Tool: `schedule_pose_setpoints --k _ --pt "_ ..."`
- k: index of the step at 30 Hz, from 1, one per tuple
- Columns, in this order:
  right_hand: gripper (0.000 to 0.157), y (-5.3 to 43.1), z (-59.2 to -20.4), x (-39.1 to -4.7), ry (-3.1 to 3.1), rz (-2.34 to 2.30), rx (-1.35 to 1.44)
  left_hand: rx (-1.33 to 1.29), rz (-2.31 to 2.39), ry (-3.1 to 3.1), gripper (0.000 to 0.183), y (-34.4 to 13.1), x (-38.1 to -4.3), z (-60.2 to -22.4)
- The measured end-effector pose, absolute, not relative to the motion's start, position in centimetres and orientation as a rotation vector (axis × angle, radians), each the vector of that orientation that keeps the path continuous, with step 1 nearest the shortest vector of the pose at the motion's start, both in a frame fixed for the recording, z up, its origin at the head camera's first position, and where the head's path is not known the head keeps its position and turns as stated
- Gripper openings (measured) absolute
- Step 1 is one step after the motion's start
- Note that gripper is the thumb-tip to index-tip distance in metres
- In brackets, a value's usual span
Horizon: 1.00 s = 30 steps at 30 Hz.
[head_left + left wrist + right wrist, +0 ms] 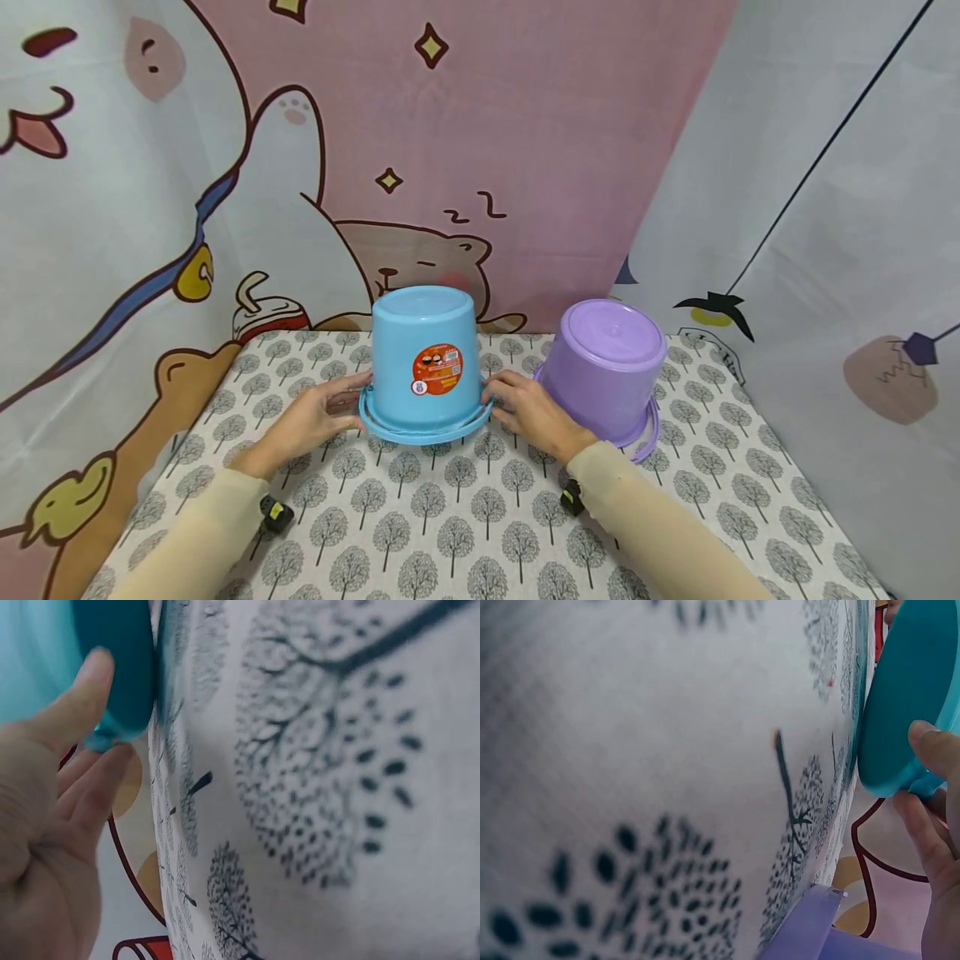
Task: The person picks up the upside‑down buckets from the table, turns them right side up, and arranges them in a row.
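Note:
A light blue bucket (397, 350) stands upside down, base up, with a round red label (437, 369) on its near side. My left hand (318, 417) grips its rim on the left; in the left wrist view the thumb (91, 682) lies near the rim and the other fingers reach behind it. On the right side my right hand (536, 412) holds the rim between thumb (930, 742) and fingers. Part of the bucket's darker inside shows in the right wrist view, its near edge looking slightly raised from the cloth. The blue handle lies around the rim.
An upside-down purple bucket (600, 375) leans slightly just right of my right hand, its handle (651, 433) by the rim. A tree-patterned cloth (427, 533) covers the table. Behind hangs a printed curtain (562, 150) with cartoon animals.

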State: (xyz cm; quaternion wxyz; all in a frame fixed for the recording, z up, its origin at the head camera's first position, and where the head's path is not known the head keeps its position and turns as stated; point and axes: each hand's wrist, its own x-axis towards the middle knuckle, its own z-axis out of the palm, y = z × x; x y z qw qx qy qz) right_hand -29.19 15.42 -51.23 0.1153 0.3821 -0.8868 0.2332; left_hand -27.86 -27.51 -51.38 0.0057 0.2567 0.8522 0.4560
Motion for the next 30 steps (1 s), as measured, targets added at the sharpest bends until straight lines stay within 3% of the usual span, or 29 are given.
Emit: schedule_pose_setpoints --k 13,30 --pt "0.027 15.5 -51.4 -29.2 -2.531 0.793 1.108 1.036 1.560 2.992 0.060 -26.0 -28.1 -51.5" --pt "0.029 16.0 -50.8 -29.4 -2.449 0.941 1.056 0.939 1.705 3.025 0.043 -25.5 -28.2 -50.9"
